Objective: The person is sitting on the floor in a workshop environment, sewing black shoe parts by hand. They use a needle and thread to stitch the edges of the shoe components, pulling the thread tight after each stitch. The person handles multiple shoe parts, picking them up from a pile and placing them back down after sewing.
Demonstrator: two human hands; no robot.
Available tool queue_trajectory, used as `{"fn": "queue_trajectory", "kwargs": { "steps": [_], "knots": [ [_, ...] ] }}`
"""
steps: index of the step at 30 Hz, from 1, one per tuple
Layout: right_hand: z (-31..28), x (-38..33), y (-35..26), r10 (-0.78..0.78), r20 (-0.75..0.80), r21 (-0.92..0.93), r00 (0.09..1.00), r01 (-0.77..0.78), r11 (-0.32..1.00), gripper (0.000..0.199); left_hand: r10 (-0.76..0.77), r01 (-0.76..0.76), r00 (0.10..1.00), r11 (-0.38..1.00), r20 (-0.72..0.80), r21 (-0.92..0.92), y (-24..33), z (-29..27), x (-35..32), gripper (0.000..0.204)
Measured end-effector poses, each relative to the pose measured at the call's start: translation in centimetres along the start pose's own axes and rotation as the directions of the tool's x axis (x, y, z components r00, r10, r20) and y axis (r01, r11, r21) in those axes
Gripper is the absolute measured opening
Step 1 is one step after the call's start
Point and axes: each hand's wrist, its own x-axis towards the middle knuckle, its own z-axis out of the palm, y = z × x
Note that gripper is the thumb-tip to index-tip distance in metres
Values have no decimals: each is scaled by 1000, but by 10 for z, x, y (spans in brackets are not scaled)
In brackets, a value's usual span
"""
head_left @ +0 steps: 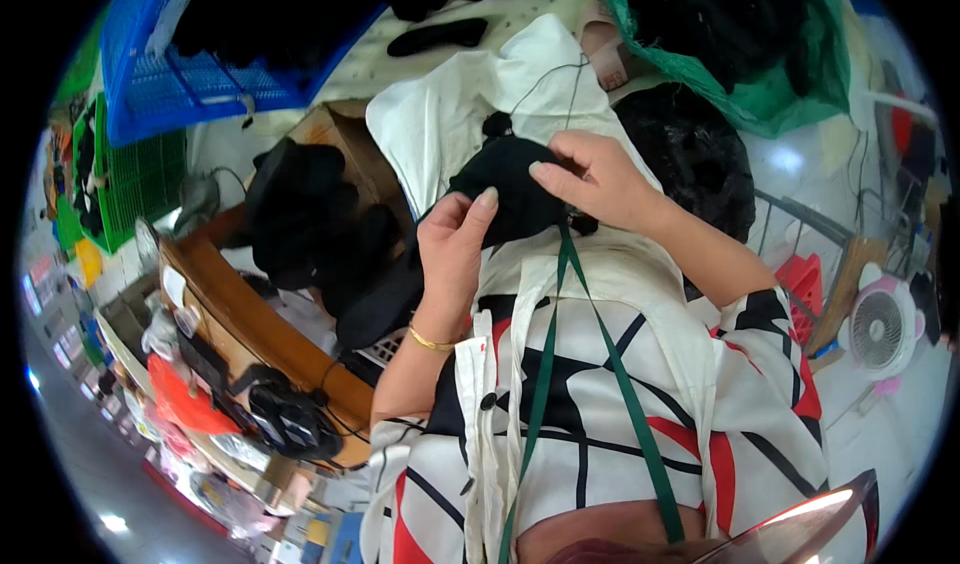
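Observation:
Both hands hold a black fabric piece (512,186) above my lap; its exact kind does not show. My left hand (452,244) pinches the near left edge, thumb upward. My right hand (602,177) grips the right side, with its thumb lying on top and the fingers partly hidden behind the cloth. A white cloth (440,114) spreads beneath and beyond the piece. Close to its far edge sits a small dark object with a thin dark cord. A green lanyard (560,264) hangs from my neck down to the fabric.
At the far left stands a blue crate (190,89) with black goods. A green sack (740,104) of black items is at the far right. Dark fabric pieces (300,209) pile up left of my hands, by a wooden bench (270,334). A fan (882,326) stands right.

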Motion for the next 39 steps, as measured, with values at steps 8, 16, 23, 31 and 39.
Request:
{"fn": "queue_trajectory", "kwargs": {
  "steps": [8, 16, 23, 31, 39],
  "knots": [
    [-7, -5, 28, 262, 279, 338, 924, -350, 874, 38, 163, -222, 967, 913, 194, 343, 13, -11, 14, 22],
    [-167, 31, 21, 272, -570, 644, 775, 216, 734, 34, 496, -520, 850, 738, 176, 430, 22, 17, 22, 20],
    [-206, 50, 69, 202, -647, 620, 735, 353, 701, 32, 305, -354, 933, 868, 190, 348, -13, 13, 34, 15],
    [-97, 24, 63, 169, -265, 508, 949, -12, 861, 25, 334, -464, 885, 588, 323, 663, -34, -10, 66, 22],
    [-81, -1, 35, 318, -68, 357, 946, -274, 893, 14, 357, -458, 884, 524, 303, 718, -24, 13, 101, 27]
  ]
}}
